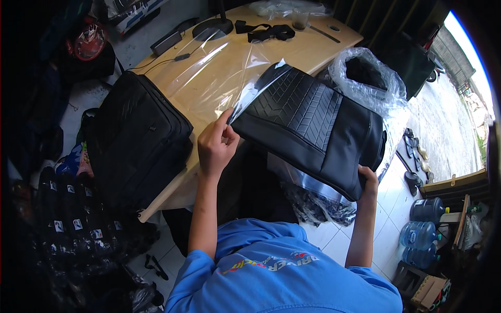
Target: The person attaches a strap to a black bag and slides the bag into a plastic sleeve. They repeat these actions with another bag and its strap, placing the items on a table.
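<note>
A black backpack (302, 125) with a quilted chevron panel is held tilted in front of me, above the table's near right edge. Its far left end reaches the mouth of a clear plastic bag (209, 78) spread over the table. My left hand (216, 146) is closed in a pinch on the plastic's edge, right at the backpack's left corner. At the opposite end, my right hand (368, 180) grips the backpack's lower right corner; most of those fingers are hidden behind it.
Another black backpack (141, 135) stands on the left of the wooden table (323, 39). Black straps (266, 31) and a dark round stand base (213, 28) lie farther back. Plastic-wrapped goods (360, 78) are at right, water jugs (417, 235) on the floor, wrapped black items (78, 219) at left.
</note>
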`<act>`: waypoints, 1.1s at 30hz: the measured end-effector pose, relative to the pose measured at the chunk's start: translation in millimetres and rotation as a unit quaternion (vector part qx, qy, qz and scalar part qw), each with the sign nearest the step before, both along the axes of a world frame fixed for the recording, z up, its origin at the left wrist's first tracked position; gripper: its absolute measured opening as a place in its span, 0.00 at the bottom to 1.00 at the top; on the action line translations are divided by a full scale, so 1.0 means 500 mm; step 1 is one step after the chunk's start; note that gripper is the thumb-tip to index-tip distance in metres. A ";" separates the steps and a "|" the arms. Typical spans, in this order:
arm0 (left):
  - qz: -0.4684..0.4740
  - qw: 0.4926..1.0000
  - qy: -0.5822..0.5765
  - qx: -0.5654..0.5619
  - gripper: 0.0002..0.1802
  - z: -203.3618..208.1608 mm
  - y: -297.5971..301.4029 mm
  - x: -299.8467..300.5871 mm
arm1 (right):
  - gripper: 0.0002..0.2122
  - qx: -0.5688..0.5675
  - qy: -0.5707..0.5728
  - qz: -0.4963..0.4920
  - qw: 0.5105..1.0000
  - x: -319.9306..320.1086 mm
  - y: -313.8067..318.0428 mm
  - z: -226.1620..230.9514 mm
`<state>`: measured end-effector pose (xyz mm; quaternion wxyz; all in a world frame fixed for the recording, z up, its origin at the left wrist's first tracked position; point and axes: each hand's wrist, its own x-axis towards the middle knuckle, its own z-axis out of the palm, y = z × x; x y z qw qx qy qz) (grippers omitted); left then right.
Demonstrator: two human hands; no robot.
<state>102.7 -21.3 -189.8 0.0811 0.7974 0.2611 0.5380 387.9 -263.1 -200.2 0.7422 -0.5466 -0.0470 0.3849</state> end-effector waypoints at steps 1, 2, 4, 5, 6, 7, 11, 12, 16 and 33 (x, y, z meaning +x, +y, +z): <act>-0.002 1.000 0.001 -0.001 0.22 -0.004 -0.005 0.001 | 0.12 0.007 -0.021 -0.007 1.000 -0.001 -0.001 0.002; -0.017 0.998 -0.011 -0.054 0.22 -0.010 -0.016 0.002 | 0.12 0.006 -0.020 -0.008 1.000 0.004 -0.004 -0.005; -0.037 0.993 -0.020 -0.108 0.23 -0.022 -0.030 0.008 | 0.15 0.009 0.041 0.009 0.999 0.010 -0.013 -0.020; -0.046 0.991 -0.046 -0.117 0.23 -0.029 -0.036 0.017 | 0.15 0.009 0.043 0.005 0.999 0.007 -0.012 -0.025; -0.051 0.988 -0.073 -0.126 0.23 -0.030 -0.047 0.024 | 0.15 0.008 0.053 0.005 0.999 0.000 -0.004 -0.021; -0.050 0.988 -0.071 -0.128 0.23 -0.028 -0.056 0.033 | 0.16 0.008 0.063 0.005 0.998 -0.011 0.003 -0.019; -0.074 0.997 -0.020 -0.023 0.21 0.014 -0.067 0.056 | 0.14 0.015 0.004 -0.012 1.000 -0.043 0.014 -0.016; -0.069 0.996 0.045 -0.019 0.21 0.024 -0.066 0.046 | 0.14 -0.004 -0.019 -0.007 1.000 -0.052 0.014 0.000; -0.075 0.993 0.089 0.028 0.17 0.095 -0.036 0.076 | 0.18 0.028 -0.038 -0.009 0.999 -0.061 0.022 0.007; -0.050 0.889 0.440 -0.119 0.22 0.085 0.274 0.426 | 0.25 0.064 -0.042 0.071 0.995 -0.023 0.059 0.036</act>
